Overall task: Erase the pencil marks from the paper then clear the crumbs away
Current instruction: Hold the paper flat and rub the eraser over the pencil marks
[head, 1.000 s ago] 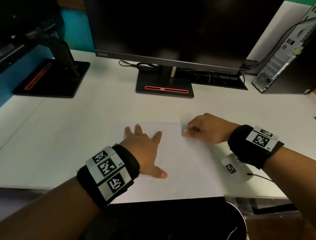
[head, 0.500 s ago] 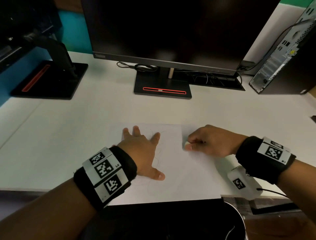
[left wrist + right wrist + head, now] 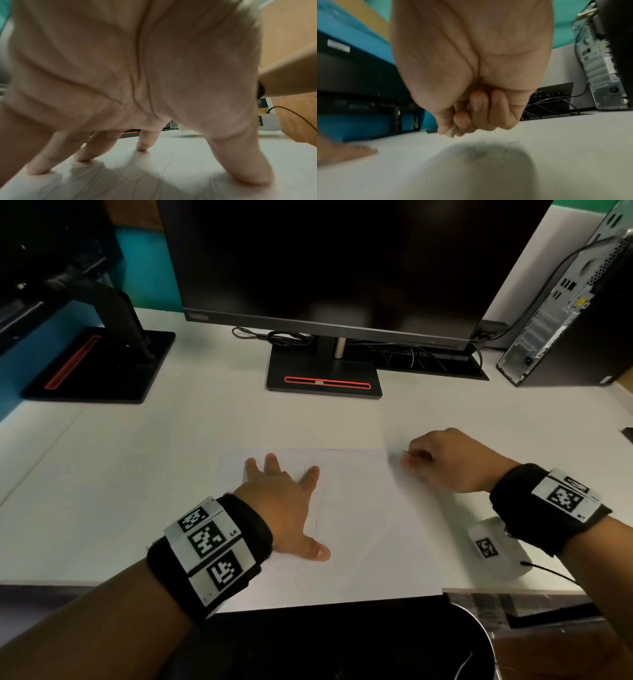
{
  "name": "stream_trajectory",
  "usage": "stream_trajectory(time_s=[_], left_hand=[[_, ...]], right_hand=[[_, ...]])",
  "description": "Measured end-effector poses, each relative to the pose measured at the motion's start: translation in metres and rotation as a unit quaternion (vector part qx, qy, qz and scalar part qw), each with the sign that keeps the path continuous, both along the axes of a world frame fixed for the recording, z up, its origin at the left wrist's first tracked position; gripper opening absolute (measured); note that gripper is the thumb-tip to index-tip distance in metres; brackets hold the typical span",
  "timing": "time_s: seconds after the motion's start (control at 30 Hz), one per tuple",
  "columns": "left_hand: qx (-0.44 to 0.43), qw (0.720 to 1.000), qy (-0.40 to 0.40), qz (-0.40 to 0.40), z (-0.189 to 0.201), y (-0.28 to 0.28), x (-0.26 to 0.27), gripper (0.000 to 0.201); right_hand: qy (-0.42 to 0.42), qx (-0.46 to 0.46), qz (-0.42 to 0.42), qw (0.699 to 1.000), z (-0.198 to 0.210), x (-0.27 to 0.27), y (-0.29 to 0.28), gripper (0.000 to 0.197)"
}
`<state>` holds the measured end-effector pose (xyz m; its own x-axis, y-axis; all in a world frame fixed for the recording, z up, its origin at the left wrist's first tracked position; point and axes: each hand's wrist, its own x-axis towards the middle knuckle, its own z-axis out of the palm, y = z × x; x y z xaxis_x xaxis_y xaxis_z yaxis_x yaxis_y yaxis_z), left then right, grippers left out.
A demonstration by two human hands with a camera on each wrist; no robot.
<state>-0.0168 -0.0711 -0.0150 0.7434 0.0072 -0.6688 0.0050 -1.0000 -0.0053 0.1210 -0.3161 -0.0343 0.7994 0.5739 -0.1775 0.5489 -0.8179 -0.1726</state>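
White sheet of paper (image 3: 359,525) with faint looping grey pencil marks (image 3: 164,166) lies flat on the white bench (image 3: 137,474), near its front edge, ahead of the black monitor base (image 3: 323,378). Left hand (image 3: 284,505) spread, fingertips (image 3: 142,148) and thumb planted on the sheet, palm arched clear of it; grip is an open press, pinning the paper. Right hand (image 3: 445,463) at the sheet's far right corner, fingers curled, pinching a small pale eraser (image 3: 451,132) between thumb and forefinger; only its tip shows. Dark eraser crumbs (image 3: 488,150) scattered on the surface below that hand. Judgement: the sheet is thin, light and limp, likely to buckle or crease under sideways rubbing unless held close to the rubbed spot, so the pinning hand belongs just beside the marks. Eraser looks small and soft; a pinch low down near the working tip should steady it. Crumbs are loose and light, best brushed off sideways.
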Motion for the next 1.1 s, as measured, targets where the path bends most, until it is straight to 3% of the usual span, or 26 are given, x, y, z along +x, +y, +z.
stream_trajectory(time_s=[0.07,0.1,0.13,0.2,0.27,0.33,0.4,0.43,0.5,0.53,0.57,0.6,0.63,0.67,0.7,0.83,0.93,1.1], left_hand=[[0.001,1.000,-0.002,-0.001,-0.001,0.001,0.001,0.122],[-0.001,1.000,-0.002,-0.001,-0.001,0.001,0.001,0.121],[-0.003,1.000,-0.002,-0.001,-0.003,0.001,0.001,0.121],[-0.005,1.000,0.003,0.006,-0.007,0.002,0.002,0.126],[-0.006,1.000,0.012,0.013,-0.011,0.006,0.004,0.136],[-0.005,1.000,0.020,0.010,-0.013,0.010,0.004,0.141],[-0.006,1.000,0.020,0.005,-0.012,0.014,0.004,0.143],[-0.009,1.000,0.020,0.003,-0.013,0.015,0.003,0.143],[-0.008,1.000,0.016,-0.003,-0.014,0.017,0.003,0.144],[-0.008,1.000,0.013,-0.006,-0.015,0.018,0.004,0.144],[-0.007,1.000,0.012,-0.007,-0.016,0.018,0.004,0.144],[-0.007,1.000,0.010,-0.008,-0.017,0.018,0.004,0.144],[-0.007,1.000,0.008,-0.009,-0.018,0.018,0.004,0.144],[-0.006,1.000,0.007,-0.010,-0.018,0.017,0.003,0.144],[-0.004,1.000,0.006,-0.011,-0.019,0.017,0.003,0.144],[0.001,1.000,0.008,-0.009,-0.019,0.016,0.003,0.145],[0.006,1.000,0.009,-0.004,-0.020,0.016,0.005,0.147],[0.018,1.000,0.013,-0.006,-0.019,0.014,0.006,0.146]], right_hand=[[0.069,0.117,-0.030,0.990,0.009,-0.016,0.010,0.048],[0.158,0.208,-0.054,0.964,0.013,-0.029,0.018,0.046],[0.271,0.297,-0.082,0.912,0.014,-0.044,0.026,0.040],[0.491,0.380,-0.136,0.772,0.007,-0.070,0.042,0.025],[0.590,0.391,-0.176,0.684,-0.005,-0.079,0.049,0.019],[0.574,0.469,-0.263,0.617,-0.016,-0.063,0.045,0.016],[0.459,0.594,-0.356,0.557,-0.017,-0.038,0.034,0.018],[0.384,0.638,-0.383,0.546,-0.015,-0.030,0.028,0.020],[0.314,0.665,-0.382,0.560,-0.010,-0.032,0.018,0.022],[0.328,0.636,-0.354,0.602,-0.007,-0.041,0.017,0.022],[0.351,0.561,-0.302,0.686,-0.006,-0.053,0.016,0.023],[0.352,0.439,-0.225,0.795,-0.005,-0.066,0.015,0.026],[0.329,0.298,-0.130,0.886,-0.006,-0.078,0.014,0.031],[0.287,0.174,-0.040,0.941,-0.009,-0.088,0.013,0.038],[0.224,0.085,0.025,0.970,-0.013,-0.093,0.013,0.044],[0.141,0.038,0.049,0.988,-0.007,-0.088,0.011,0.046],[0.098,0.027,0.003,0.995,-0.007,-0.074,0.005,0.047],[0.085,0.055,-0.027,0.994,-0.011,-0.077,0.005,0.046]])
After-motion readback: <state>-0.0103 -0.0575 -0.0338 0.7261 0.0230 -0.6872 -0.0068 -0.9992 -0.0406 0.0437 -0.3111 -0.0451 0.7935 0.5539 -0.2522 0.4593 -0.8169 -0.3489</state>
